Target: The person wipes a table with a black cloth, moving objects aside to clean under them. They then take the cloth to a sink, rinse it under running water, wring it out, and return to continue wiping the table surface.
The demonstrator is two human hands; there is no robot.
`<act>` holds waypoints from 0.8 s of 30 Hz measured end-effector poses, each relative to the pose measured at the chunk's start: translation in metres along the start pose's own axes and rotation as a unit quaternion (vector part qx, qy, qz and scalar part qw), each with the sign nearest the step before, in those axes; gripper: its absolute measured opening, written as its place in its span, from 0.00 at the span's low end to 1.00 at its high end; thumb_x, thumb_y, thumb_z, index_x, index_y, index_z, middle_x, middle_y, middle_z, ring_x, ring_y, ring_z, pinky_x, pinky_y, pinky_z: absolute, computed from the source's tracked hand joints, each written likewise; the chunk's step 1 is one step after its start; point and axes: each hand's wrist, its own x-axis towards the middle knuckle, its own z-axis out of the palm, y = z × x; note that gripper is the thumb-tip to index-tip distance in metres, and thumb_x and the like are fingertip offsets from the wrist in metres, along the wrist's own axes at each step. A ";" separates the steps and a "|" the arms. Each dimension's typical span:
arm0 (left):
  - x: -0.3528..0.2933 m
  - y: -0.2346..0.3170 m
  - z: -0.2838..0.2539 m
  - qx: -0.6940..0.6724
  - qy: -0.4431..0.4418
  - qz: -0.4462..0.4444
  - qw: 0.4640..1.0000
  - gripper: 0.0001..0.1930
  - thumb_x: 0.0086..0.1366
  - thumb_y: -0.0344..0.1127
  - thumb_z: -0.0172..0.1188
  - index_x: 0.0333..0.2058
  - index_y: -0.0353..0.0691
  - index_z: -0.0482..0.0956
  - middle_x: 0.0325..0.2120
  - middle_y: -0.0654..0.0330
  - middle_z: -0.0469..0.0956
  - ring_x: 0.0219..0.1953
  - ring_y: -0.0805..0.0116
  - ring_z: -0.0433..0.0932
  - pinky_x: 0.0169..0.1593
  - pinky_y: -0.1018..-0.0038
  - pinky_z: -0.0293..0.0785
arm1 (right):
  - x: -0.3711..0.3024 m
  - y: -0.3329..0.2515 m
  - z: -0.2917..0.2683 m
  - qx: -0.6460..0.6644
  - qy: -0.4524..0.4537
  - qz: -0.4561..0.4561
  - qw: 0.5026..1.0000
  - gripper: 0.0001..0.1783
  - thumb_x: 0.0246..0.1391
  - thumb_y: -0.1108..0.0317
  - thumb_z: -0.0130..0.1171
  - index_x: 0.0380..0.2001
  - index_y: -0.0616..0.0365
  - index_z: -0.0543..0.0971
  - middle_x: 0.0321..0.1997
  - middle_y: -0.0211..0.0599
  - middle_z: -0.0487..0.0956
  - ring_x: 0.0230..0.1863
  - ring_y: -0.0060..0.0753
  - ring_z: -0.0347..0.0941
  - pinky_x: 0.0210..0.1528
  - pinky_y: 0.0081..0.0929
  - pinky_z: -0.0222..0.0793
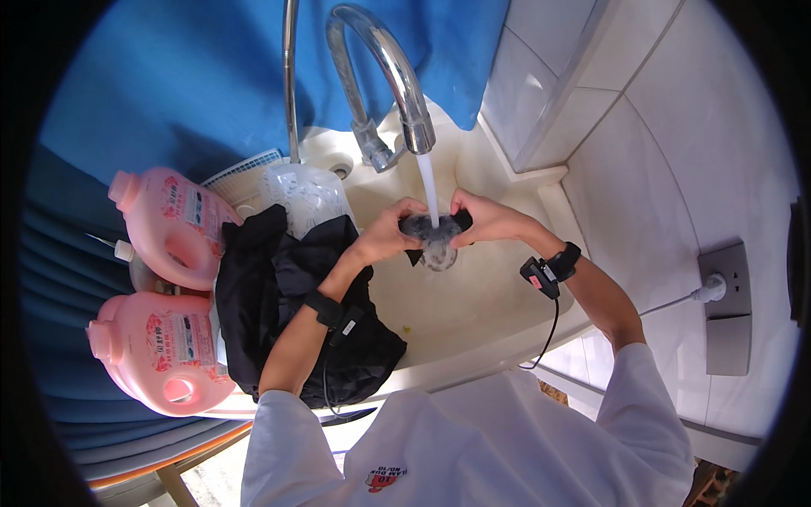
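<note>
Over the basin of the white sink [507,279], my left hand [390,231] and my right hand [488,220] grip a small dark piece of cloth [414,226] from its two sides. The cloth is stretched between them, and its exact kind cannot be made out. A stream of water [427,182] falls from the chrome faucet [417,131] onto its middle, and wet, greyish foam spills off below. Beside my left forearm, a heap of black fabric [270,296] lies over the sink's left side. Both wrists wear black bands with small devices.
Two pink jugs [182,221] stand at the left, next to a clear plastic bag [308,193] and a white basket [241,173]. A blue curtain [194,76] hangs behind. Tiled wall and a socket with a plug [715,286] are at the right.
</note>
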 end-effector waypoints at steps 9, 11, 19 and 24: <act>-0.007 0.019 0.015 -0.078 0.086 0.049 0.992 0.32 0.55 0.22 0.69 0.58 0.41 0.67 0.42 0.58 0.77 0.41 0.71 0.78 0.45 0.72 0.77 | 0.018 0.020 0.032 0.105 -0.098 0.046 0.989 0.33 0.40 0.65 0.74 0.50 0.64 0.72 0.42 0.33 0.77 0.42 0.25 0.73 0.46 0.25 0.70; -0.008 0.015 0.017 -0.036 0.060 0.066 0.995 0.26 0.59 0.22 0.65 0.56 0.38 0.71 0.43 0.64 0.78 0.42 0.72 0.77 0.48 0.74 0.76 | 0.019 0.027 0.043 0.134 -0.094 0.049 0.985 0.32 0.40 0.65 0.74 0.49 0.63 0.73 0.40 0.32 0.77 0.41 0.24 0.73 0.46 0.25 0.70; -0.004 0.003 0.040 0.044 0.134 0.096 0.985 0.22 0.64 0.26 0.61 0.57 0.39 0.72 0.45 0.59 0.77 0.46 0.67 0.76 0.52 0.71 0.71 | 0.016 0.049 0.067 0.230 -0.010 0.074 0.970 0.24 0.44 0.67 0.72 0.44 0.60 0.75 0.36 0.27 0.75 0.38 0.22 0.71 0.40 0.22 0.68; -0.001 0.012 0.056 -0.030 0.136 0.202 0.969 0.20 0.64 0.26 0.60 0.55 0.39 0.72 0.46 0.58 0.72 0.48 0.66 0.72 0.53 0.70 0.68 | 0.014 0.036 0.076 0.235 -0.002 0.039 0.971 0.23 0.45 0.67 0.72 0.44 0.59 0.75 0.39 0.29 0.76 0.42 0.22 0.72 0.44 0.22 0.70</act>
